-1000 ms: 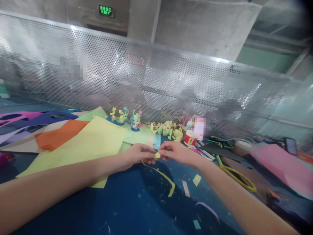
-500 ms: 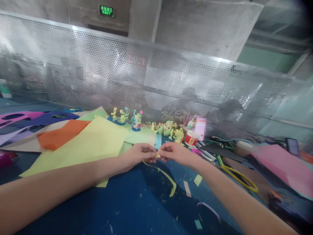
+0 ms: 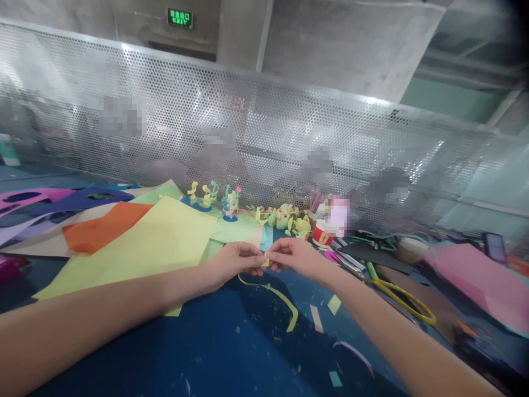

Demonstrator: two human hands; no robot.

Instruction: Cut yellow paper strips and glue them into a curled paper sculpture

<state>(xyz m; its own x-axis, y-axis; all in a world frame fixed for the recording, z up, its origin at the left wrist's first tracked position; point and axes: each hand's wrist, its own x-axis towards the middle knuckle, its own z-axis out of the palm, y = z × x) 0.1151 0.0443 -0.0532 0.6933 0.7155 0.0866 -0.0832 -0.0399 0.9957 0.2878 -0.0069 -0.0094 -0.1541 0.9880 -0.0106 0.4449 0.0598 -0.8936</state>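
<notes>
My left hand and my right hand meet over the table, fingertips pinched on a small yellow paper piece. A long, narrow yellow paper strip curls over the blue table just below; whether it joins the held piece is hidden by my left fingers. Beyond my hands lie light green paper and a pile of yellow-green paper shapes. Small paper figures on blue bases stand a little to the left.
Yellow sheets and an orange sheet spread left. To the right are a red and white tub, yellow-handled scissors, pink paper and a phone. Paper scraps dot the blue tabletop. A perforated metal screen stands behind.
My right hand has risen very slightly and the small yellow piece has turned between the fingertips. The near end of the yellow strip has shifted a little left.
</notes>
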